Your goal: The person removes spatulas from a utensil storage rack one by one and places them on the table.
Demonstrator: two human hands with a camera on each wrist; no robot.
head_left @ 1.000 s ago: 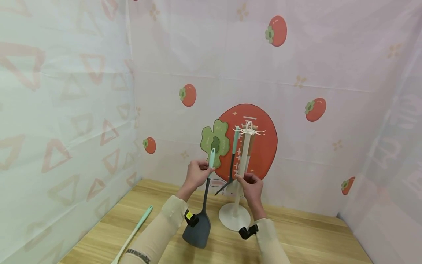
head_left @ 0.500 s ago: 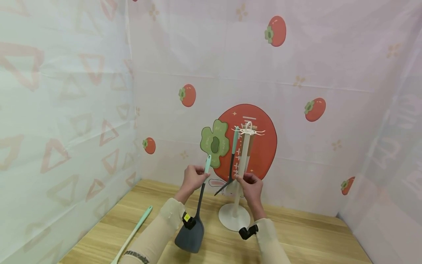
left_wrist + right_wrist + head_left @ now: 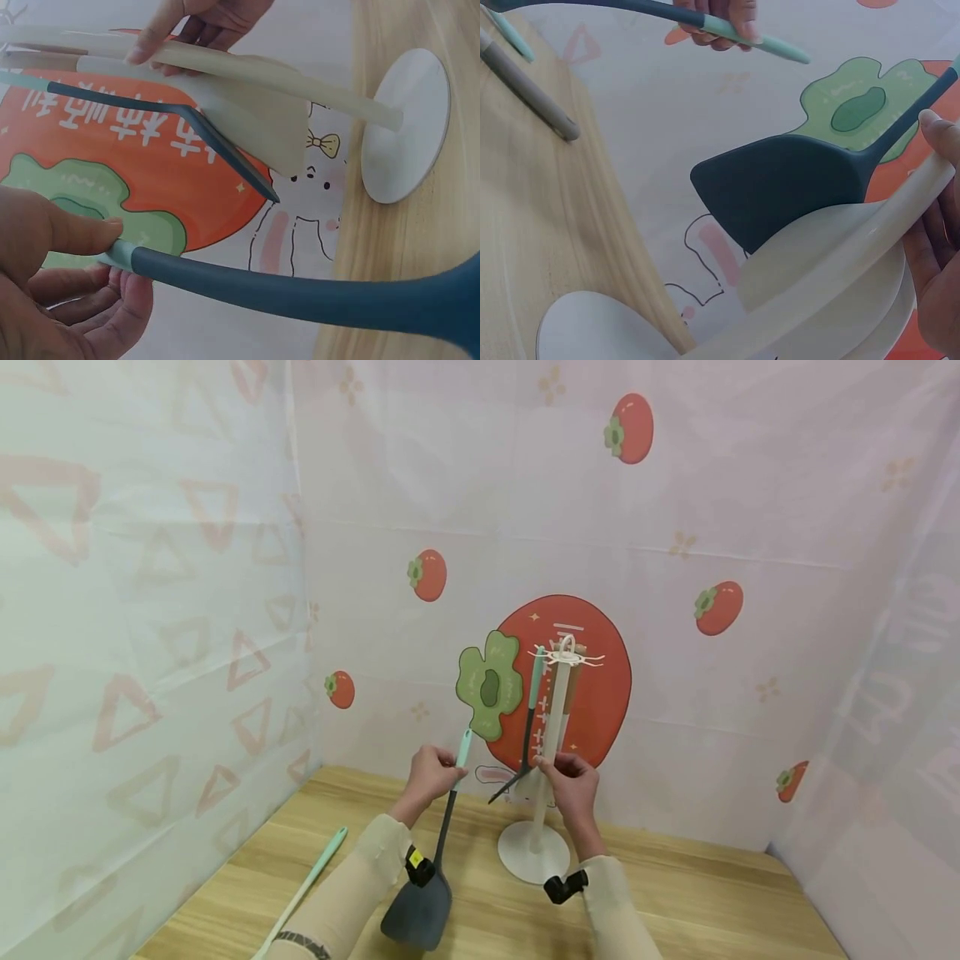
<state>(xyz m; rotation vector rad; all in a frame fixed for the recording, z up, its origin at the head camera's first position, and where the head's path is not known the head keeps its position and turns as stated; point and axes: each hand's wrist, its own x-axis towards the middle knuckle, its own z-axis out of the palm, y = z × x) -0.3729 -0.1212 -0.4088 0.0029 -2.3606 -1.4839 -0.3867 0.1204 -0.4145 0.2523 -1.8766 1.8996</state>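
My left hand [image 3: 433,772] pinches the mint handle of a dark grey spatula [image 3: 418,914] between thumb and fingers. Its blade hangs down over the table, left of a white utensil stand [image 3: 534,853]. On the stand's pole, about halfway up, my right hand [image 3: 573,787] holds on with thumb and fingers. From the hook ring [image 3: 567,657] hangs a second dark spatula [image 3: 780,184] with a mint handle. Behind the pole hang pale utensils [image 3: 825,247], at least one with a brown handle; they overlap, and their exact kinds are partly hidden.
A utensil with a mint handle [image 3: 330,847] and pale shaft lies on the wooden table [image 3: 675,893] at the left. In the right wrist view a grey-brown handle [image 3: 532,90] also lies on the table. Printed cloth walls [image 3: 525,485] stand at the back and sides.
My left hand has moved left and down with the spatula, away from the stand. The right hand stays on the pole.
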